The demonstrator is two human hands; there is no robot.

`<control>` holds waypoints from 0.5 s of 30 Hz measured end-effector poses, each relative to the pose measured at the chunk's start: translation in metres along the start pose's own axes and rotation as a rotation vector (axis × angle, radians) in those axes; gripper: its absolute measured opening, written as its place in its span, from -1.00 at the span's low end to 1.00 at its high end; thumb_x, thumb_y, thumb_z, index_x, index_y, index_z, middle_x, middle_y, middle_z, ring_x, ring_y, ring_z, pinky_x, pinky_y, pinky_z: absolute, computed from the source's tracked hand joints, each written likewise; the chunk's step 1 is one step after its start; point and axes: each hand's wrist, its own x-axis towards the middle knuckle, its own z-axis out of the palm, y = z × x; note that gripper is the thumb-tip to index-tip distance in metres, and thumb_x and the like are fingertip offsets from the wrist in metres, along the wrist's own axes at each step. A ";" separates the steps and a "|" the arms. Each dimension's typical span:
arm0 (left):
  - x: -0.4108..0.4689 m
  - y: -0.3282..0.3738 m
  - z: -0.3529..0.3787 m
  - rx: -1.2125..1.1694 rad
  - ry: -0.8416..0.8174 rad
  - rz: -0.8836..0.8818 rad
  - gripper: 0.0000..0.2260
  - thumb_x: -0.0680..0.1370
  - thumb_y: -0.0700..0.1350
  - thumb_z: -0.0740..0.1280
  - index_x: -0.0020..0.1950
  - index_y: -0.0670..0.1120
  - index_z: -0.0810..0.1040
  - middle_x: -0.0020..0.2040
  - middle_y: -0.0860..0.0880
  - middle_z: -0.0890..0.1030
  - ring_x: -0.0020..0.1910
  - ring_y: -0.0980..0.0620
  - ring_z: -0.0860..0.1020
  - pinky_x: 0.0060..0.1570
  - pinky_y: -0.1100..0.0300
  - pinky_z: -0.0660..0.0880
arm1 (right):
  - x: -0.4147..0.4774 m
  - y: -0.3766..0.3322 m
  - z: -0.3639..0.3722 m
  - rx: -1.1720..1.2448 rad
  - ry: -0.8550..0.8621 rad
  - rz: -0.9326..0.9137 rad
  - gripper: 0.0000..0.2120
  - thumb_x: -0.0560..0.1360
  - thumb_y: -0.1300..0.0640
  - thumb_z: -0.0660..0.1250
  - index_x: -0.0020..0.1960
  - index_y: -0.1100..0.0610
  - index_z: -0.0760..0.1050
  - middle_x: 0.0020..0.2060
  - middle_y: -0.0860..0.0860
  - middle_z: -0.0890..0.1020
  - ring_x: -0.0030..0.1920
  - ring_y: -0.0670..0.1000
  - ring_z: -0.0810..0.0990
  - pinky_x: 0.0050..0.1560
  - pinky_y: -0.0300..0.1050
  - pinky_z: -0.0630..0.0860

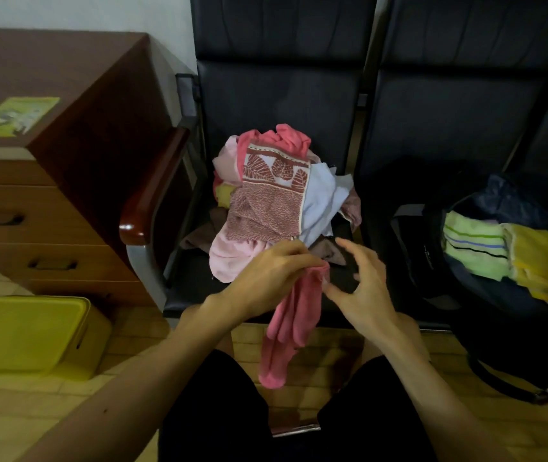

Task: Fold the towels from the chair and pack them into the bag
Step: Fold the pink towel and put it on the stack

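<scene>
Left hand (266,275): is pinching the top corner of the pink towel (286,328), fingers curled over it.
Right hand (362,288): is hovering open just right of that corner, fingers spread and holding nothing.
Pink towel: is hanging bunched below the left hand.
Pile (266,195): is lying on the chair (266,95) just beyond both hands.
Bag (486,315): is sitting open, right of the right hand.
Risk: the single pinch is likely leaving the towel twisted; a missed second corner could be giving a crooked fold, or dropping it to the floor.

towel heap (266,201) on the chair (276,101), bag (409,261) to its right (folded towels (476,248) inside), desk (65,95) to the left
</scene>
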 end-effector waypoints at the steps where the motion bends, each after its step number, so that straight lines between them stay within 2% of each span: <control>1: 0.002 -0.001 -0.003 -0.009 0.001 0.006 -0.76 0.62 -0.20 0.25 0.21 -0.12 0.65 -0.01 -0.10 0.59 -0.04 -0.07 0.55 -0.12 -0.02 0.52 | 0.004 0.001 -0.002 -0.051 -0.075 -0.041 -0.46 0.41 0.11 0.53 0.33 -0.07 0.44 0.24 -0.20 0.40 0.31 -0.20 0.28 0.25 -0.39 0.27; 2: 0.004 -0.002 -0.007 -0.019 0.003 0.004 -0.76 0.61 -0.23 0.26 0.21 -0.13 0.64 0.00 -0.10 0.60 -0.03 -0.07 0.56 -0.09 0.02 0.51 | 0.008 0.001 -0.004 -0.065 -0.155 -0.060 -0.51 0.40 0.11 0.53 0.29 -0.05 0.49 0.22 -0.18 0.45 0.30 -0.19 0.30 0.26 -0.35 0.27; 4: 0.008 -0.006 -0.015 -0.036 0.015 -0.009 -0.77 0.60 -0.24 0.26 0.20 -0.14 0.64 0.02 -0.10 0.62 -0.01 -0.07 0.57 -0.04 0.07 0.50 | 0.012 -0.003 -0.006 -0.060 -0.266 -0.040 -0.73 0.43 0.10 0.50 0.12 0.02 0.59 0.03 -0.16 0.58 0.12 -0.19 0.47 0.08 -0.34 0.41; 6: 0.010 -0.011 -0.022 -0.047 0.048 -0.025 -0.78 0.61 -0.22 0.26 0.18 -0.17 0.64 0.01 -0.09 0.63 -0.01 -0.03 0.56 -0.02 0.19 0.46 | 0.016 -0.001 -0.006 -0.086 -0.279 -0.007 -0.95 0.49 0.10 0.42 -0.05 0.05 0.59 -0.18 -0.14 0.63 -0.13 -0.12 0.58 -0.13 -0.17 0.54; 7: 0.010 -0.011 -0.025 -0.048 0.063 -0.033 -0.78 0.61 -0.21 0.26 0.18 -0.17 0.64 0.01 -0.08 0.64 -0.01 0.01 0.56 -0.02 0.25 0.44 | 0.018 0.002 -0.006 -0.104 -0.270 0.009 -0.98 0.50 0.11 0.40 -0.08 0.04 0.57 -0.22 -0.12 0.64 -0.19 -0.09 0.60 -0.17 -0.06 0.57; 9: 0.010 -0.012 -0.032 -0.064 0.069 -0.046 -0.77 0.62 -0.18 0.25 0.18 -0.17 0.64 0.02 -0.05 0.66 0.01 0.05 0.56 0.00 0.26 0.45 | 0.021 0.003 -0.006 -0.059 -0.288 0.021 -0.86 0.46 0.14 0.42 -0.01 -0.02 0.52 -0.14 -0.12 0.63 -0.14 -0.12 0.61 -0.18 -0.06 0.58; 12: 0.010 -0.010 -0.039 -0.108 0.027 -0.053 -0.77 0.63 -0.16 0.23 0.19 -0.13 0.64 0.05 -0.03 0.67 0.04 0.04 0.59 0.03 0.18 0.49 | 0.024 -0.004 -0.007 0.088 -0.400 0.002 -0.42 0.38 0.17 0.53 0.24 -0.23 0.36 0.13 -0.16 0.50 0.10 -0.21 0.53 -0.03 -0.30 0.52; 13: 0.011 -0.010 -0.041 -0.125 0.007 -0.056 -0.77 0.63 -0.16 0.23 0.18 -0.13 0.63 0.05 -0.03 0.67 0.04 0.04 0.60 0.02 0.16 0.50 | 0.025 -0.005 -0.005 0.109 -0.434 -0.010 -0.36 0.36 0.15 0.56 0.28 -0.24 0.34 0.17 -0.16 0.46 0.15 -0.22 0.50 0.04 -0.31 0.51; 15: 0.013 -0.010 -0.045 -0.153 -0.036 -0.064 -0.78 0.64 -0.17 0.22 0.19 -0.12 0.62 0.06 -0.01 0.67 0.04 0.07 0.61 0.02 0.18 0.51 | 0.029 -0.008 -0.002 0.191 -0.486 0.001 -0.41 0.35 0.13 0.59 0.28 -0.15 0.44 0.18 -0.16 0.49 0.18 -0.16 0.53 0.14 -0.20 0.53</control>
